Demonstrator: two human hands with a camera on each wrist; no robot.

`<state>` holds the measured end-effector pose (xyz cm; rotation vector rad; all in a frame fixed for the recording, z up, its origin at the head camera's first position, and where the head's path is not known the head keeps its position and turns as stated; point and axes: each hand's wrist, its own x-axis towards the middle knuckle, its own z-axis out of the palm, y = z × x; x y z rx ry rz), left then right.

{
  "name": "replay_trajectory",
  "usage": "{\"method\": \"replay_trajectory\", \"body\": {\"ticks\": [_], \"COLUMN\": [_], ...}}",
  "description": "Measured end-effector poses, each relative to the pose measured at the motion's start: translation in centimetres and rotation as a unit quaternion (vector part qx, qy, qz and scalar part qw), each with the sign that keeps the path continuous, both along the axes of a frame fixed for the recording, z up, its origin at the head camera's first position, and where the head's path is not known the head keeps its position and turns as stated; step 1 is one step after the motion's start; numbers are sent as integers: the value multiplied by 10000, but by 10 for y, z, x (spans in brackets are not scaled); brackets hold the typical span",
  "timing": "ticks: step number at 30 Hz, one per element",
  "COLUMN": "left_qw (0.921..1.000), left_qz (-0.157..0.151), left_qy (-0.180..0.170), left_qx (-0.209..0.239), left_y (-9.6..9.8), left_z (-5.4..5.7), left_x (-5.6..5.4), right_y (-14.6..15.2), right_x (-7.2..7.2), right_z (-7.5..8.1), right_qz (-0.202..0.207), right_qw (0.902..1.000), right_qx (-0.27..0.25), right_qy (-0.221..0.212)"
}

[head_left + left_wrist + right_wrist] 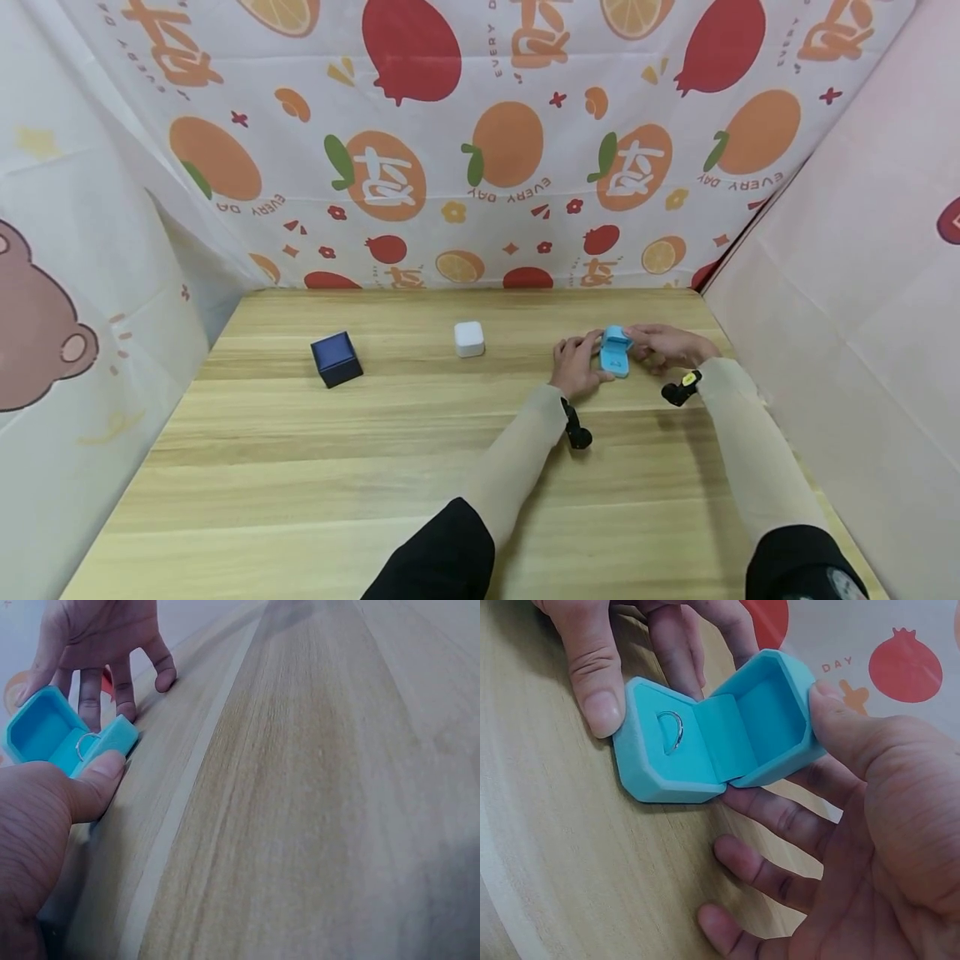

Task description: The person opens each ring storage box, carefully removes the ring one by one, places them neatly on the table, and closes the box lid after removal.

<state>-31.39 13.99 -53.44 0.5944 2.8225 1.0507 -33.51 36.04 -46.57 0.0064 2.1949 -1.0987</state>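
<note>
A turquoise ring box (614, 360) stands with its lid raised at the right rear of the table. Inside it, a thin silver ring (677, 733) sits upright in the slot of the cushion. My left hand (576, 365) holds the base from the left, its thumb (105, 769) on the front edge and its fingers partly hidden behind the box. From the right, my right hand (666, 343) pinches the lid (776, 712) with the thumb on its outer face. The other right fingers are spread out beneath and beside the box.
A dark blue box (337, 358) stands on the left part of the wooden table (337, 483), with a small white box (469, 339) near the middle. A fruit-print cloth (435, 167) hangs along the back edge. Pale cloth walls (840, 317) close in both sides.
</note>
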Motion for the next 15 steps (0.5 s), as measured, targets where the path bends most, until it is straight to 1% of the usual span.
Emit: {"method": "replay_trajectory", "body": {"ticks": [4, 11, 15], "left_qw": [10000, 10000, 10000], "left_qz": [-16, -30, -42], "left_qy": [-18, -91, -71], "left_qx": [16, -16, 41], "left_y": [0, 0, -1], "left_z": [0, -2, -1], "left_x": [0, 0, -1], "right_y": [0, -3, -4], "right_x": [0, 2, 1], "right_z": [-2, -3, 1], "right_qz": [-15, -43, 206], "right_qw": [10000, 9997, 9982], "right_qx": [54, 164, 335], "right_qy": [58, 188, 449]}}
